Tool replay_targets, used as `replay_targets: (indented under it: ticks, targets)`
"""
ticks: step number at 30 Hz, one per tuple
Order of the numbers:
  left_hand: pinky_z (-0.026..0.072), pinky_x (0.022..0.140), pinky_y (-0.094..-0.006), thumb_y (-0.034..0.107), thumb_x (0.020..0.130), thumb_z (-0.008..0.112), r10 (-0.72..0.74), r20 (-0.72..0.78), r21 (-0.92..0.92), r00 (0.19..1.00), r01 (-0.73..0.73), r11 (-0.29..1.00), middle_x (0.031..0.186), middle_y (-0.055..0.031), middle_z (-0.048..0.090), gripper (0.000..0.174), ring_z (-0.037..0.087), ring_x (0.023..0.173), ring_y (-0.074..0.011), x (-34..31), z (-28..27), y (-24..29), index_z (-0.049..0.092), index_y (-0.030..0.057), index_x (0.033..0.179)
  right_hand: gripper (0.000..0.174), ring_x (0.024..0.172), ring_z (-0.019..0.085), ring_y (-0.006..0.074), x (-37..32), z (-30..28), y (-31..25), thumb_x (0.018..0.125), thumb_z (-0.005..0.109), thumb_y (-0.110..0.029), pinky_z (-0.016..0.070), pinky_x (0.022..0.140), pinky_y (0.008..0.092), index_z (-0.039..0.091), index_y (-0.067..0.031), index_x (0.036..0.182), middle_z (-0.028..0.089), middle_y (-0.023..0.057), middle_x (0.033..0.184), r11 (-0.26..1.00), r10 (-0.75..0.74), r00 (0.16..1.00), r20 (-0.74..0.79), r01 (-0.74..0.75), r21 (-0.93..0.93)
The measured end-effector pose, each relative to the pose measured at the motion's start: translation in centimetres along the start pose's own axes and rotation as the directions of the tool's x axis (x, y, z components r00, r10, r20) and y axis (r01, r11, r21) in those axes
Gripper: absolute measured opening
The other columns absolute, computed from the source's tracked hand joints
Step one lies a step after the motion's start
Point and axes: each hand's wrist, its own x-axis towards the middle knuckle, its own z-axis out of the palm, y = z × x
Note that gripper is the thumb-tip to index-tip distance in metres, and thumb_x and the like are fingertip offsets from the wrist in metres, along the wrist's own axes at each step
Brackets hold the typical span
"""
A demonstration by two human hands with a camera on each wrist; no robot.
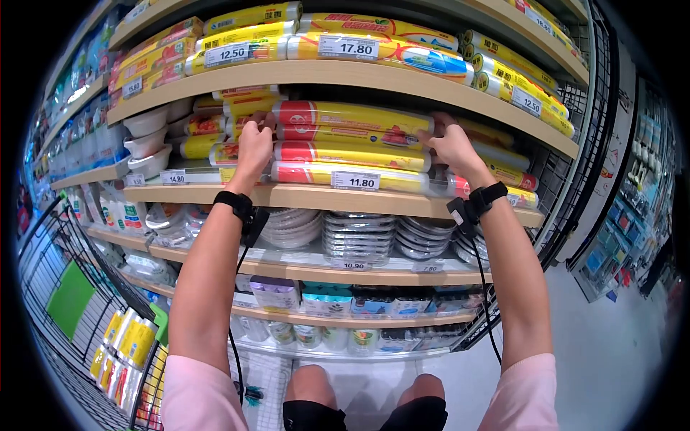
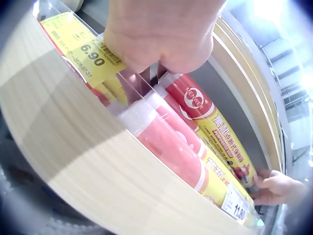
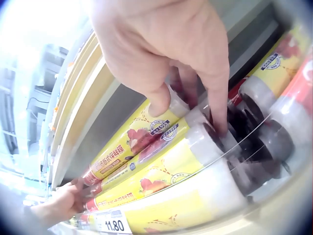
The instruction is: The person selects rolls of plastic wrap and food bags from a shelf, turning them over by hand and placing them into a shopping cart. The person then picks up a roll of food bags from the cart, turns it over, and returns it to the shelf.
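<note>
Several long red-and-yellow wrap rolls lie stacked on a wooden shelf (image 1: 316, 195) at chest height. My left hand (image 1: 260, 123) curls round the left end of the top roll (image 1: 352, 115), and my right hand (image 1: 440, 133) grips its right end. In the left wrist view the left hand (image 2: 159, 66) closes over the red end of the roll (image 2: 205, 110); the right hand (image 2: 274, 186) shows at the far end. In the right wrist view the right hand (image 3: 188, 105) pinches the capped end of the roll (image 3: 132, 142) between thumb and fingers.
A clear rail with a price tag (image 1: 355, 180) runs along the shelf front. More rolls (image 1: 345, 47) fill the shelf above, white containers (image 1: 147, 140) sit to the left, foil trays (image 1: 359, 233) below. A shopping cart (image 1: 86, 316) stands at my left.
</note>
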Motion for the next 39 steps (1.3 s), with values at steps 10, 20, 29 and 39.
replay_targets:
  ticks: [10, 20, 29, 39]
  targets:
    - [0.0379, 0.047, -0.0285, 0.009, 0.096, 0.052, 0.083, 0.027, 0.114, 0.996, -0.086, 0.990, 0.087, -0.0027, 0.063, 0.022, 0.049, 0.059, -0.0079, 0.8, 0.0, -1.8, 0.062, -0.0012, 0.113, 0.052, 0.106, 0.062, 0.0191, -0.6, -0.6, -0.6, 0.095, 0.070, -0.020, 0.0471, 0.094, 0.0299, 0.055, 0.0080, 0.136, 0.068, 0.0187, 0.124, 0.997, -0.054, 0.993, -0.104, 0.049, -0.052]
    - [0.0519, 0.087, -0.0359, 0.013, 0.089, 0.074, 0.133, 0.044, 0.005, 0.990, -0.133, 0.991, 0.106, -0.0172, 0.073, 0.032, 0.069, 0.099, -0.0239, 0.0, 0.6, -0.8, 0.064, -0.0065, 0.113, 0.049, 0.072, 0.046, 0.0110, 1.6, -0.6, 1.5, 0.099, 0.065, -0.034, 0.0422, 0.064, 0.0284, 0.058, -0.0041, 0.137, 0.066, 0.0038, 0.098, 0.981, -0.003, 0.985, -0.170, -0.031, -0.194]
    - [0.0537, 0.089, -0.0321, 0.004, 0.087, 0.076, 0.066, 0.131, 0.031, 0.989, -0.070, 0.997, 0.115, -0.0182, 0.070, 0.043, 0.067, 0.107, -0.0215, -0.2, 0.2, 0.3, 0.056, -0.0054, 0.125, 0.060, 0.110, 0.064, 0.0302, 1.0, -0.2, 0.3, 0.090, 0.075, -0.034, 0.0478, 0.094, 0.0352, 0.057, 0.0017, 0.136, 0.067, 0.0227, 0.124, 0.977, -0.075, 0.988, -0.132, 0.047, -0.207]
    - [0.0534, 0.095, -0.0329, -0.003, 0.082, 0.076, 0.031, 0.213, 0.024, 0.976, -0.036, 0.999, 0.128, -0.0180, 0.065, 0.057, 0.064, 0.113, -0.0227, -0.2, -0.6, 1.0, 0.053, -0.0095, 0.134, 0.053, 0.089, 0.057, 0.0166, 2.1, 0.5, 2.4, 0.091, 0.076, -0.031, 0.0469, 0.080, 0.0297, 0.060, -0.0007, 0.131, 0.067, 0.0087, 0.102, 0.954, -0.199, 0.956, -0.218, 0.138, -0.265]
